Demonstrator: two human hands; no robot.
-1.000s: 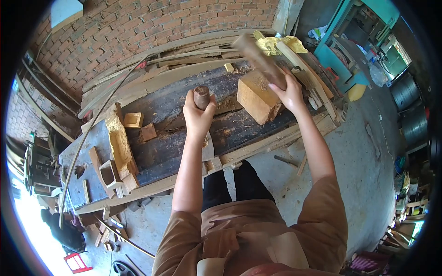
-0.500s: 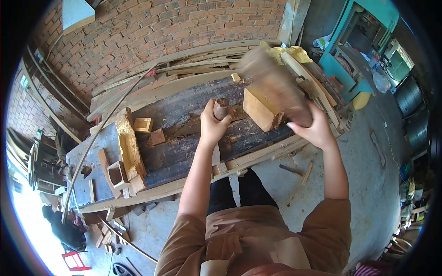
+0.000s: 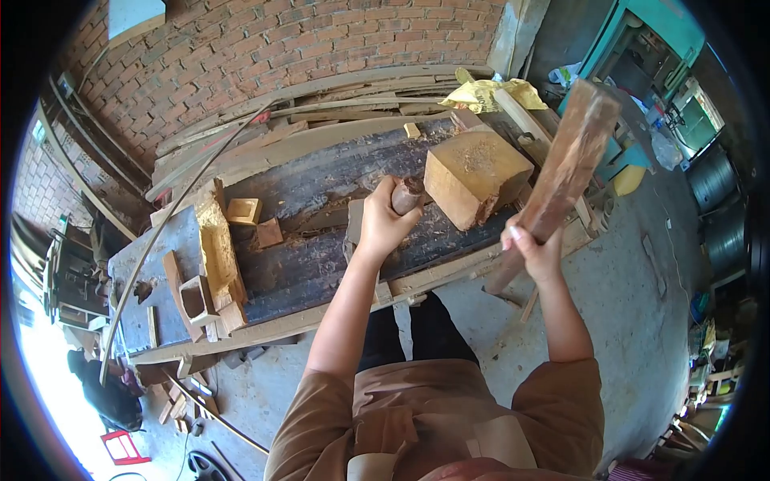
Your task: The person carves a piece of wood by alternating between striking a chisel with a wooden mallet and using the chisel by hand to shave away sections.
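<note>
My left hand [image 3: 380,223] grips a chisel [image 3: 407,194] by its round wooden handle, angled toward the light wooden block [image 3: 475,175] on the dark workbench [image 3: 321,240]. The chisel's blade is hidden behind my hand. My right hand [image 3: 532,248] holds a long wooden mallet [image 3: 565,164] raised upright to the right of the block, above the bench edge. The block's top face shows a rough, chipped hollow.
Small hollowed wooden pieces [image 3: 243,211] and a carved yellowish piece [image 3: 215,248] lie on the bench's left part. Curved wooden slats [image 3: 321,100] lean along the brick wall [image 3: 281,56]. A teal machine [image 3: 634,64] stands at the right. Wood scraps litter the concrete floor [image 3: 634,297].
The mallet swung from over the block back up and to the right, now raised upright. My left hand and chisel shifted slightly right toward the block.
</note>
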